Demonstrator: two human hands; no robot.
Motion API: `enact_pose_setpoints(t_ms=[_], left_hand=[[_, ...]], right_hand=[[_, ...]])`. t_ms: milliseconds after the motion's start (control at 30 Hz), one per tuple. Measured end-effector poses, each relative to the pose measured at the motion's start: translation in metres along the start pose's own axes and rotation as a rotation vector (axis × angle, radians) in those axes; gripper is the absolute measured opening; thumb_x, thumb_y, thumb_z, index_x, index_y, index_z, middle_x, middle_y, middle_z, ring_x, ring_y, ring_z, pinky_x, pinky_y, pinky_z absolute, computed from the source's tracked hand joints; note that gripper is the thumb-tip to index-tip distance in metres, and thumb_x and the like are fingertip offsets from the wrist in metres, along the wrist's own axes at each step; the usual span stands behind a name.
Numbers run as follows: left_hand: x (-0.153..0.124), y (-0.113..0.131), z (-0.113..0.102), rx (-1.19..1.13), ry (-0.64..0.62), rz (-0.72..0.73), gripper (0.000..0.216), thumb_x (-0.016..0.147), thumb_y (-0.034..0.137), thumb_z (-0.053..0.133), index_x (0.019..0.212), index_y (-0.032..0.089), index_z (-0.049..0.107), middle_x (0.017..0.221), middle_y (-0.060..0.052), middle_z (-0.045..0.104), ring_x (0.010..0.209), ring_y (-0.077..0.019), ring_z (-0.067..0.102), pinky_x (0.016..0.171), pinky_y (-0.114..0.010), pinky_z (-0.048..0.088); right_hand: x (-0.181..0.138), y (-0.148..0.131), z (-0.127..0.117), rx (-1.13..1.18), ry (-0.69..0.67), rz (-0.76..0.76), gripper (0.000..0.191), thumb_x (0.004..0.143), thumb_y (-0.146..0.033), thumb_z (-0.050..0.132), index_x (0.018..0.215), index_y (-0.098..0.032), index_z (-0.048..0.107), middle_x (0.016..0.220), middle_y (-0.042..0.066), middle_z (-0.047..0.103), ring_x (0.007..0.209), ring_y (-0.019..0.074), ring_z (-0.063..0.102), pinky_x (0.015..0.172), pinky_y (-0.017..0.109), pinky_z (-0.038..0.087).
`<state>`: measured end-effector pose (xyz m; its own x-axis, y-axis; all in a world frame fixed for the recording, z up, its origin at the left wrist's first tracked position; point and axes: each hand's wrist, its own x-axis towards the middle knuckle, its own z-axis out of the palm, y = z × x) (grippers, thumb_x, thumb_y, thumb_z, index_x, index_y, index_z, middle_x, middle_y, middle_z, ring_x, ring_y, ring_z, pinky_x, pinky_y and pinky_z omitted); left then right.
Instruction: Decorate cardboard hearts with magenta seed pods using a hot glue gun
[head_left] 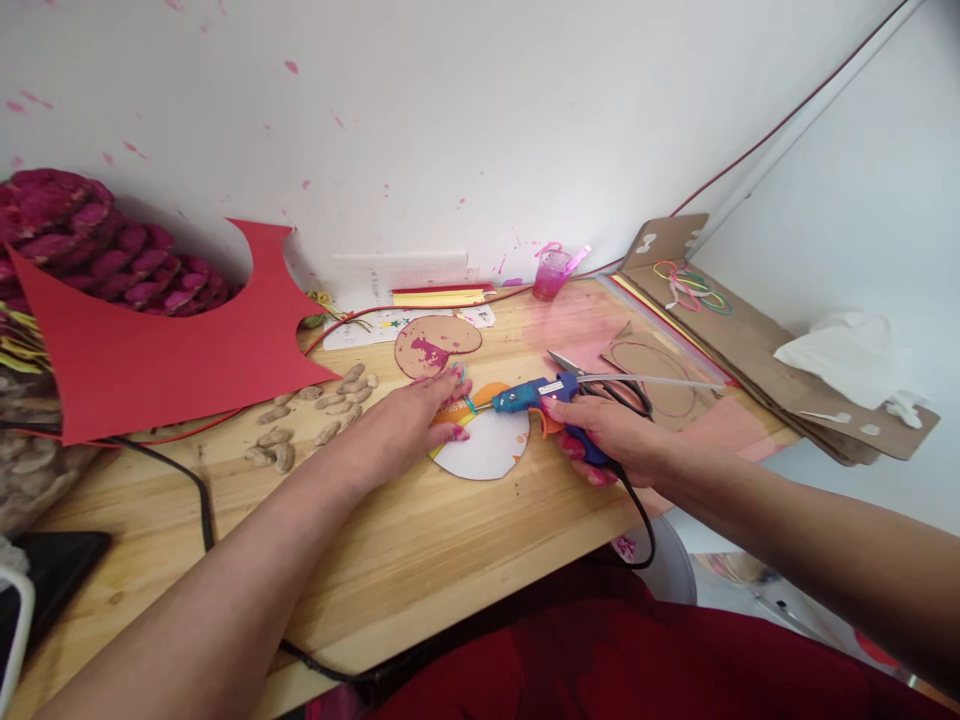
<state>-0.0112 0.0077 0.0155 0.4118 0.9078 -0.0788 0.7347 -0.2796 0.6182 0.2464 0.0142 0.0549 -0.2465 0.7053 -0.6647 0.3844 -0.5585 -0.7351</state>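
Note:
A blue glue gun (pixel 529 394) with an orange trigger is gripped in my right hand (pixel 600 432). A clear glue stick (pixel 652 380) sticks out of its back. Its nozzle points left, close to the fingertips of my left hand (pixel 431 410). Those fingers hold a thin teal string (pixel 471 404) against a round disc, their exact grip partly hidden. The disc (pixel 487 450) is white with an orange and yellow printed part, and lies flat on the wooden table. My left thumb rests by the disc's left edge.
Several peanuts (pixel 341 405) lie left of my hand, near cut red paper (pixel 180 365). Behind are a pink-stained cardboard piece (pixel 435 345) and a pink cup (pixel 551 275). Scissors (pixel 615 385) lie behind the glue gun. Cardboard sheets (pixel 750 340) carry coloured strings at right.

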Motion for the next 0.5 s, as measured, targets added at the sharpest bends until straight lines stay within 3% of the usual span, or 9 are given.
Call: enact_pose_setpoints(t_ms=[300,500], left_hand=[[0.0,0.0,0.0,0.013,0.004,0.004,0.071,0.086,0.045,0.055,0.151,0.024,0.035,0.149,-0.004,0.05,0.14,-0.023,0.043,0.114,-0.035,0.035],[0.0,0.0,0.001,0.022,0.016,-0.001,0.072,0.086,0.045,0.054,0.151,0.02,0.036,0.15,-0.006,0.049,0.141,-0.0235,0.042,0.114,-0.035,0.035]], right_hand=[[-0.005,0.002,-0.004,0.001,-0.043,0.004,0.04,0.097,-0.047,0.047,0.068,-0.02,0.04,0.05,-0.006,0.045,0.028,0.0062,0.039,0.024,0.016,0.02],[-0.002,-0.01,0.0,0.02,-0.002,-0.037,0.03,0.097,-0.043,0.048,0.078,-0.022,0.041,0.05,-0.006,0.047,0.027,0.0084,0.041,0.024,0.018,0.021]])
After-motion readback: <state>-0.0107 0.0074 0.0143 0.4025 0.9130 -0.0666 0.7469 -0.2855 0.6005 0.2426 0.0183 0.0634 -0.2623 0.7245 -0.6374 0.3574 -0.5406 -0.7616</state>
